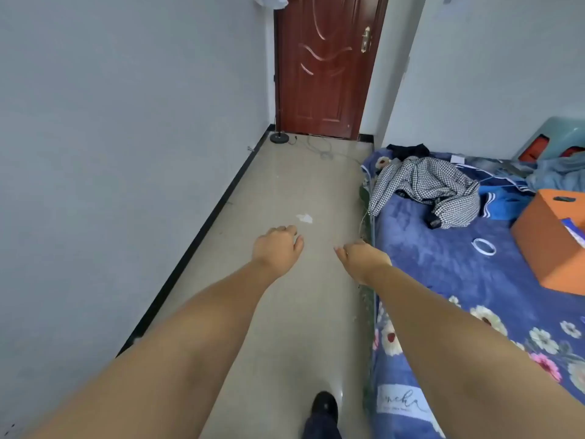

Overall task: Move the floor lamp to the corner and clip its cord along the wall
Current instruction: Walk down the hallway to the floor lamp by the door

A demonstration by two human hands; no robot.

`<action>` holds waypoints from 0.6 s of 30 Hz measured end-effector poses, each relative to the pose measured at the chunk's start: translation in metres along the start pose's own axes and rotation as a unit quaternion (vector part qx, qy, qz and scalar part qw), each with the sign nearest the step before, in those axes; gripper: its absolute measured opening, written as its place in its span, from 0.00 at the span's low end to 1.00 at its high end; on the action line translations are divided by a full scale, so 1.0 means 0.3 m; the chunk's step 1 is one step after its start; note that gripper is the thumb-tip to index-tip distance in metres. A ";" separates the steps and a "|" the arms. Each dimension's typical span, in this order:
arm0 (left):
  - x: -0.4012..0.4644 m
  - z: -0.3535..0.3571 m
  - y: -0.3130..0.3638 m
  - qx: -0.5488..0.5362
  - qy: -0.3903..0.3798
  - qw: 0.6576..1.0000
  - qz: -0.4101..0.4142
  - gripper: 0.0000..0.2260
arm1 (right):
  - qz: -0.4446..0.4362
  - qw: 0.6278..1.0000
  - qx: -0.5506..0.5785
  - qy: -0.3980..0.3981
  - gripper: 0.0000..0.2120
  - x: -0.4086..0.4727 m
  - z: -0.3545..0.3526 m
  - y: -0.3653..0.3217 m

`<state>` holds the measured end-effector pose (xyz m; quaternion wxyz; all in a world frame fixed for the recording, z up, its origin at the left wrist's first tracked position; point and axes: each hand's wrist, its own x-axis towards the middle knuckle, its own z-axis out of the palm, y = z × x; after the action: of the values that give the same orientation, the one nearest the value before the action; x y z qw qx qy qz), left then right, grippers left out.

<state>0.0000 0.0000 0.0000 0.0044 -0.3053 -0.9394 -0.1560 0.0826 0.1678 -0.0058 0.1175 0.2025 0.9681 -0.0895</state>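
The floor lamp stands far ahead in the corner by the door, with a round dark base (279, 138), a thin pole (276, 74) and a white shade (272, 0) at the top edge. Its pale cord (323, 149) lies in loose loops on the floor in front of the door. My left hand (278, 248) and my right hand (361, 256) reach forward over the floor, far short of the lamp. Both hold nothing, with the fingers loosely curled and apart.
A brown door (323, 64) closes the far end. The white wall with black skirting (202, 226) runs along the left. A bed with a blue floral cover (459, 280) fills the right, carrying a checked garment (424, 188), a tape roll (483, 246) and an orange box (550, 239). A paper scrap (305, 218) lies on the floor.
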 end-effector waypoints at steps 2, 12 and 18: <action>0.130 0.033 0.004 -0.010 -0.011 1.000 -0.009 0.17 | -0.005 1.000 -0.010 -0.023 0.21 0.115 -0.017 0.038; 0.874 0.121 -0.074 0.006 -0.060 0.997 -0.046 0.18 | -0.036 0.998 -0.030 -0.033 0.24 0.874 -0.253 0.187; 1.355 0.146 -0.271 0.006 -0.054 0.995 -0.084 0.19 | -0.103 0.992 -0.062 -0.034 0.24 1.401 -0.360 0.098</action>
<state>-0.3736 0.1834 -0.0232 -0.0572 -0.2335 -0.9615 -0.1333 -0.3000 0.3740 -0.0172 0.1526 0.0905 0.9830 -0.0481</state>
